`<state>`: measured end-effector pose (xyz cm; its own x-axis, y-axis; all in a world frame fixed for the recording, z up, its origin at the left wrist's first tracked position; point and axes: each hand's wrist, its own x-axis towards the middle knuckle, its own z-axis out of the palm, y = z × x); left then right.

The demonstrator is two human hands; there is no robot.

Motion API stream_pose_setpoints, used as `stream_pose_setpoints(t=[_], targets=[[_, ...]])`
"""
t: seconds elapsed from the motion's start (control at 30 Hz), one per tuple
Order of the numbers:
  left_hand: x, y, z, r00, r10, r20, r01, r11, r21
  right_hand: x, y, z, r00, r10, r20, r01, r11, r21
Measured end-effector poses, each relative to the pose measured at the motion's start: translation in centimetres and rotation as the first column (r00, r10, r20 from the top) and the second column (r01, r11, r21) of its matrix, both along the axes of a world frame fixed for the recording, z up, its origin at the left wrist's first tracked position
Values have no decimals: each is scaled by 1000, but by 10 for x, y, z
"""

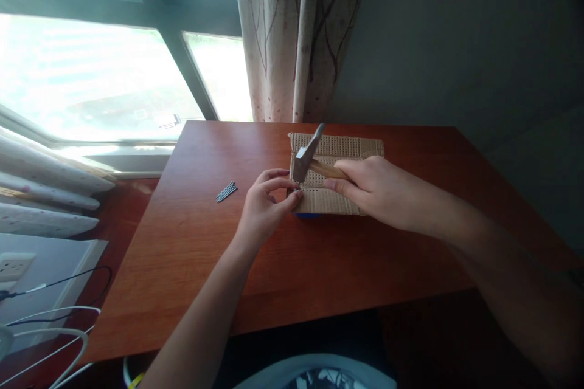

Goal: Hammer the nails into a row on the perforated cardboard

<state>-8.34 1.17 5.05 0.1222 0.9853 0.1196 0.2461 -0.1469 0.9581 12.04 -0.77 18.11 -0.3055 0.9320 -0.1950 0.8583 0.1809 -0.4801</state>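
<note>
My right hand (pixel 360 185) is wrapped round the wooden handle of a hammer (pixel 310 155). The hammer's metal head is over the left part of a brown cardboard piece (pixel 337 200), just above my left fingers. At the cardboard's left edge my left hand (pixel 269 197) pinches a nail (pixel 298 186) between thumb and fingers; most of it is hidden. A small pile of nails (pixel 227 191) lies on the table, left of my left hand. Rows of small holes run across the cardboard. Something blue (pixel 308 215) shows under its front edge.
The reddish-brown wooden table (pixel 182 267) reaches to the curtain (pixel 274 73) and the dark wall (pixel 433 42). A bright window (pixel 91 79) is at the left. White and black cables (pixel 68 316) hang by a wall socket (pixel 16 267) at lower left.
</note>
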Motion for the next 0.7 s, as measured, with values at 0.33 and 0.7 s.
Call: stream_pose_setpoints(t=[0.33,0.7], targets=[[-1,1,-3,1000,-1,1,1,1000,4,-2,-2,0,1000,-19,-4,19,999,35],[0,1,-4,1000,-11,11,11,1000,-20,2,-5,-9,1000,-13,-27,13,1000,1]])
